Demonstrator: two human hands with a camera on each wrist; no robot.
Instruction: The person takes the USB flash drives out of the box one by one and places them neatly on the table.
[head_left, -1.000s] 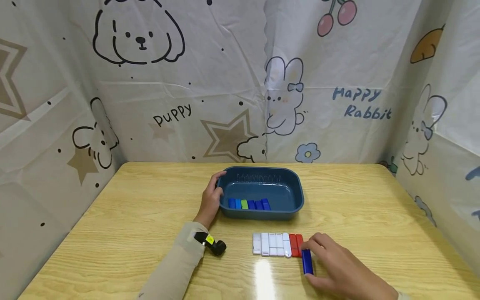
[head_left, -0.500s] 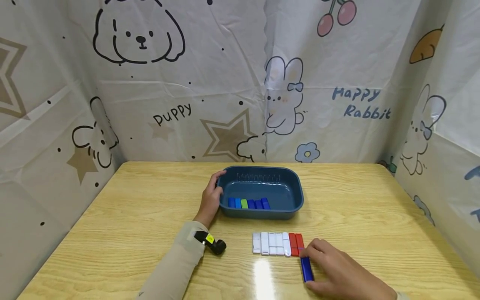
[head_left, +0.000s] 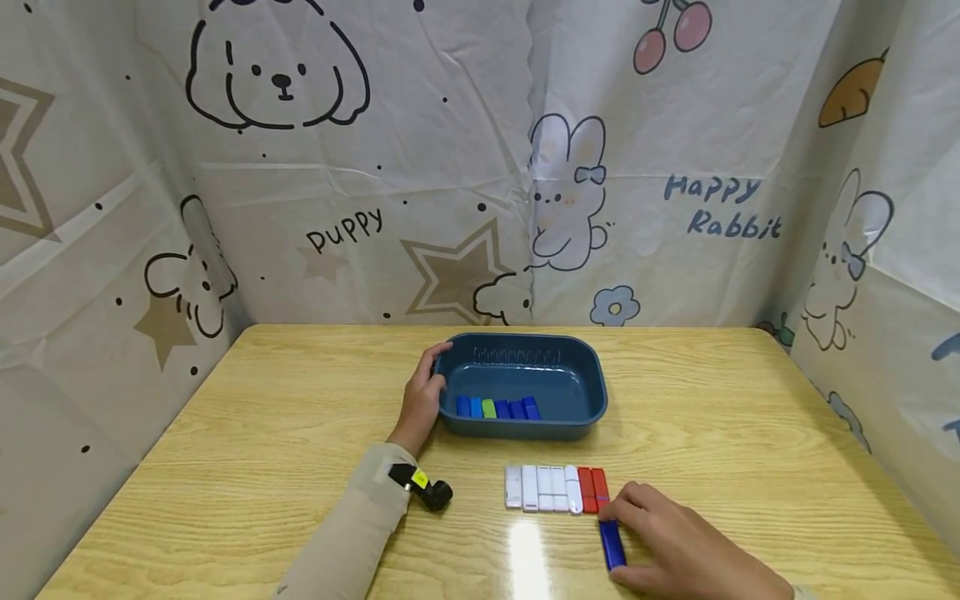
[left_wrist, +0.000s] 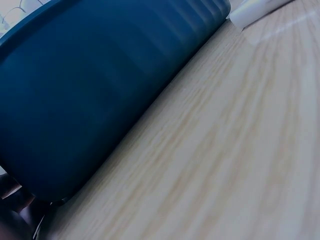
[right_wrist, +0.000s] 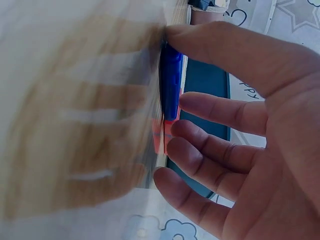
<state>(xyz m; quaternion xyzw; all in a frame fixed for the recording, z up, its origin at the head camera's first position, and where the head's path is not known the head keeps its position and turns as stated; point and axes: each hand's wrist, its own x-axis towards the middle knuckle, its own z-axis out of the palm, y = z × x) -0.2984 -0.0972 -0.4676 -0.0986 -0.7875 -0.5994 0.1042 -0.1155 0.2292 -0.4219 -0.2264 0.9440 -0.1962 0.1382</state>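
My right hand (head_left: 667, 533) pinches a small blue plastic stick (head_left: 612, 546) lengthwise, thumb at its near end and index finger at its far end. In the right wrist view the blue stick (right_wrist: 171, 82) is low over the table, other fingers loosely bent beside it. Just beyond, two red sticks (head_left: 588, 490) end a row of several white sticks (head_left: 546, 488). My left hand (head_left: 422, 402) holds the left end of a dark blue plastic tub (head_left: 517, 429), whose outer wall (left_wrist: 100, 85) fills much of the left wrist view.
Inside the tub, several blue sticks (head_left: 517, 409) and a green one (head_left: 489, 408) line the near wall. A black wrist camera (head_left: 431, 492) sits on the left sleeve. The wooden table (head_left: 262, 467) meets a printed curtain (head_left: 337, 275) at the back.
My right hand has drawn the blue stick a little toward me, from beside the red sticks to nearer the table's front. The left hand and tub stay put.
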